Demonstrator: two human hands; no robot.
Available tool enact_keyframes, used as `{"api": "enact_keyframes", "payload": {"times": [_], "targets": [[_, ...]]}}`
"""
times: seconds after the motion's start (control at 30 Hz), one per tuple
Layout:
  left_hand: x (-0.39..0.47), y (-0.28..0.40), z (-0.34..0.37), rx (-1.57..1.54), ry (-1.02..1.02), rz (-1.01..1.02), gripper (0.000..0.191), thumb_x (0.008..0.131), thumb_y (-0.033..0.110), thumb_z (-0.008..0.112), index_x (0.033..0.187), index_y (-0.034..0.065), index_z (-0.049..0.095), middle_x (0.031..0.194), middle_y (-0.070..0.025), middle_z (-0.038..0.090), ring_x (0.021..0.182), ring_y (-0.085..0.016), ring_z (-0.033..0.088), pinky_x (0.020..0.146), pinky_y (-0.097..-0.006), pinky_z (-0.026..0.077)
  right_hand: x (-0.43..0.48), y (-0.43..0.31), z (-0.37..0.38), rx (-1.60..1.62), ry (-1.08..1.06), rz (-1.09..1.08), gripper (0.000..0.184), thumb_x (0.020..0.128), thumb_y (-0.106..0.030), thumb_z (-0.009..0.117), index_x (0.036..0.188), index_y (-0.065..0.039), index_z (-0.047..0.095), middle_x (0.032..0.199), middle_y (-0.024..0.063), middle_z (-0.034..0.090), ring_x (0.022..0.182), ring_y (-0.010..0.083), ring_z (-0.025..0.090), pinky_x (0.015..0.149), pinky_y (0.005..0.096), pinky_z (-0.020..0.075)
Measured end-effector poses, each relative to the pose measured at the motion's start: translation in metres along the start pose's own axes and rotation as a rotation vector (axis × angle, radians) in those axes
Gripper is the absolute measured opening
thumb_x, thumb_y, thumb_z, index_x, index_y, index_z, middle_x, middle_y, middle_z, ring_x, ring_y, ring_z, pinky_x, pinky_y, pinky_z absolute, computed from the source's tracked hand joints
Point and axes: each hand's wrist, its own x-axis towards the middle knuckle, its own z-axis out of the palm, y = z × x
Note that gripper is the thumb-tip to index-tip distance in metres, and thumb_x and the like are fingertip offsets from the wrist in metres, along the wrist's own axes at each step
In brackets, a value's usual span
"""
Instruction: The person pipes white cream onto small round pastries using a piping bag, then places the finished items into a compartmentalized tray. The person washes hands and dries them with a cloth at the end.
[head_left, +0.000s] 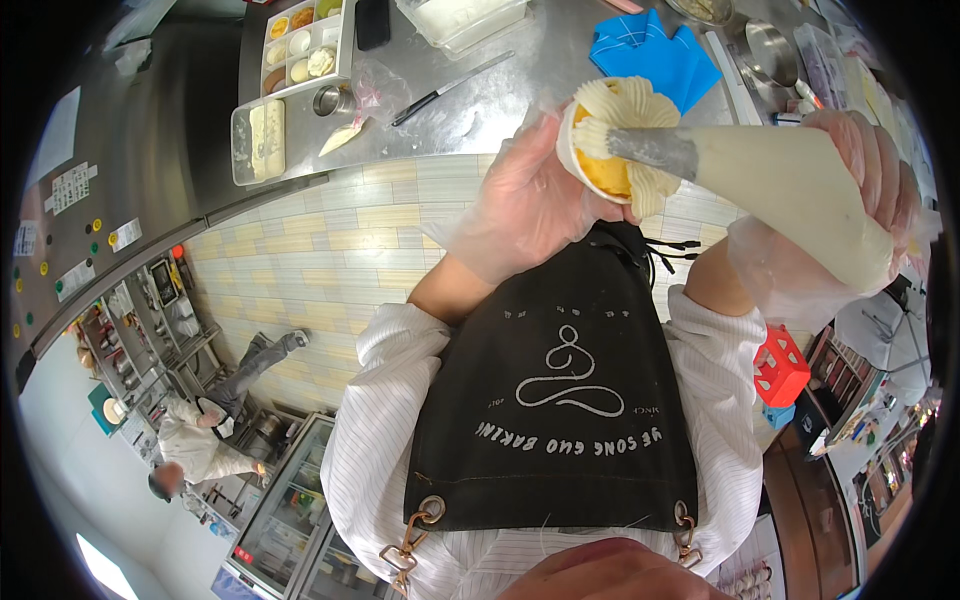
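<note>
In a clear plastic glove, my left hand holds a white paper cup tilted on its side, its mouth facing right. A yellow cake fills the cup, partly covered by ruffled petals of cream. My right hand, gloved too, squeezes the wide end of a piping bag full of pale cream. The bag's metal piping tip touches the cream on the cake's left part. Some of the cake's surface is hidden behind the tip.
On the steel worktable lie a spatula knife, a small piping bag, a steel cup and a blue cloth. A white compartment box and a plastic tub stand leftward. Another person is across the room.
</note>
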Motion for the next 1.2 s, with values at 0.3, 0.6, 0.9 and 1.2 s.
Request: {"api": "enact_keyframes", "payload": {"times": [0.3, 0.6, 0.9, 1.2], "targets": [[0.003, 0.002, 0.002, -0.055, -0.010, -0.057, 0.071, 0.098, 0.060, 0.034, 0.139, 0.0032, 0.039, 0.120, -0.0169, 0.060, 0.089, -0.028, 0.066, 0.070, -0.0361, 0.057, 0.011, -0.003, -0.001, 0.179, -0.125, 0.035, 0.008, 0.074, -0.017, 0.064, 0.071, -0.018, 0.056, 0.070, -0.0057, 0.046, 0.071, 0.0096, 0.047, 0.082, 0.0295, 0.0377], [0.003, 0.002, 0.000, 0.125, 0.153, -0.120, 0.063, 0.099, 0.058, 0.032, 0.139, 0.0109, 0.044, 0.129, -0.0137, 0.056, 0.099, -0.029, 0.063, 0.048, -0.0390, 0.052, 0.011, -0.003, 0.003, 0.120, -0.101, 0.067, 0.013, 0.069, -0.012, 0.071, 0.067, -0.018, 0.059, 0.067, -0.0061, 0.052, 0.066, 0.0084, 0.050, 0.075, 0.0275, 0.0416], [-0.001, 0.001, -0.001, 0.121, 0.137, -0.136, 0.067, 0.098, 0.060, 0.030, 0.140, 0.0093, 0.043, 0.129, -0.0134, 0.056, 0.096, -0.027, 0.064, 0.047, -0.0346, 0.052, 0.010, 0.002, 0.005, 0.065, -0.109, 0.059, 0.012, 0.068, -0.014, 0.073, 0.067, -0.017, 0.061, 0.064, -0.0060, 0.053, 0.064, 0.0080, 0.050, 0.074, 0.0274, 0.0404], [-0.002, 0.002, -0.003, 0.205, 0.107, -0.133, 0.070, 0.097, 0.063, 0.029, 0.140, 0.0096, 0.043, 0.129, -0.0116, 0.056, 0.091, -0.026, 0.064, 0.047, -0.0340, 0.050, 0.008, 0.002, 0.003, 0.113, -0.118, 0.097, 0.012, 0.070, -0.017, 0.073, 0.068, -0.018, 0.061, 0.066, -0.0063, 0.053, 0.066, 0.0081, 0.049, 0.077, 0.0286, 0.0392]]}}
